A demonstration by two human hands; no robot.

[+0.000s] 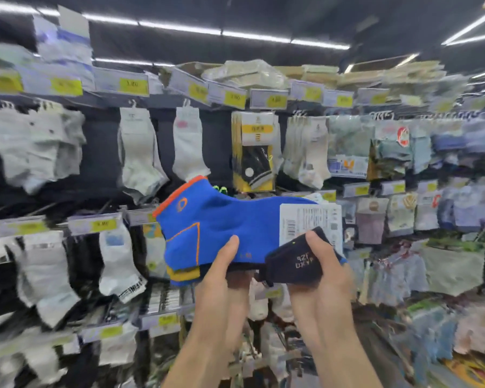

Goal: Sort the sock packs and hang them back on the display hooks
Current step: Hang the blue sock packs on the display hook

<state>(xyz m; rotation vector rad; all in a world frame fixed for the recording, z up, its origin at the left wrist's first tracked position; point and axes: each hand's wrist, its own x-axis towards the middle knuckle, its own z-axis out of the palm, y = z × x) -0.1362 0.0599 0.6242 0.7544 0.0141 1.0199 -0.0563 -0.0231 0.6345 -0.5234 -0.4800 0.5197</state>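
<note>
A bright blue sock pack (221,219) with orange trim and a white barcode label (308,219) is held sideways in front of the display wall. My left hand (221,278) grips its lower edge, thumb on the front. My right hand (322,278) grips the label end together with a dark navy sock (294,264) printed with pale lettering, thumb pressed over it. More blue and yellow socks show under the front one. Display hooks (135,103) above carry white sock packs (140,152).
Rows of hanging socks fill the wall: white and grey ones on the left, a black-and-yellow boxed pack (256,152) at centre, pastel packs (403,147) on the right. Yellow price tags (133,85) line the rails. Bagged stock (247,72) lies on the top shelf.
</note>
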